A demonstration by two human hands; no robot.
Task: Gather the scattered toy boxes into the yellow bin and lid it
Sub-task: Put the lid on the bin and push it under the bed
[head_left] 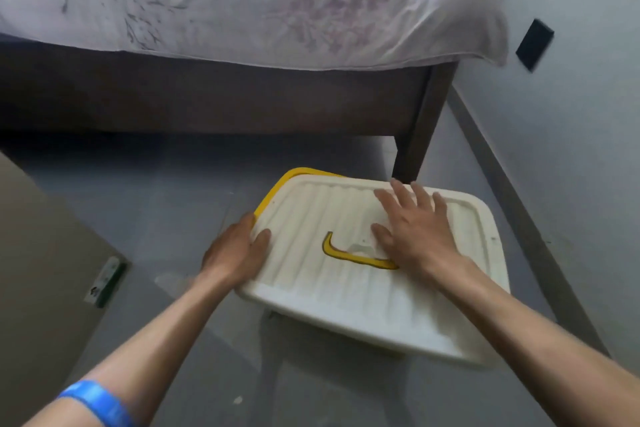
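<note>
On the grey floor (pixel 180 204) beside the bed (pixel 242 94), the yellow bin (pixel 277 185) sits under its white lid (pixel 346 295), and only a thin yellow edge peeks out at the far left corner, so I cannot see any toy boxes. My left hand (pixel 235 251) holds the lid's left edge with my thumb on top and fingers curled under, while my right hand (pixel 415 229) lies flat and spread on the lid, next to the yellow handle (pixel 349 255). Near me on the left is a brown board (pixel 38 281), and a pale wall (pixel 571 149) with a dark strip along its bottom runs down the right side.
</note>
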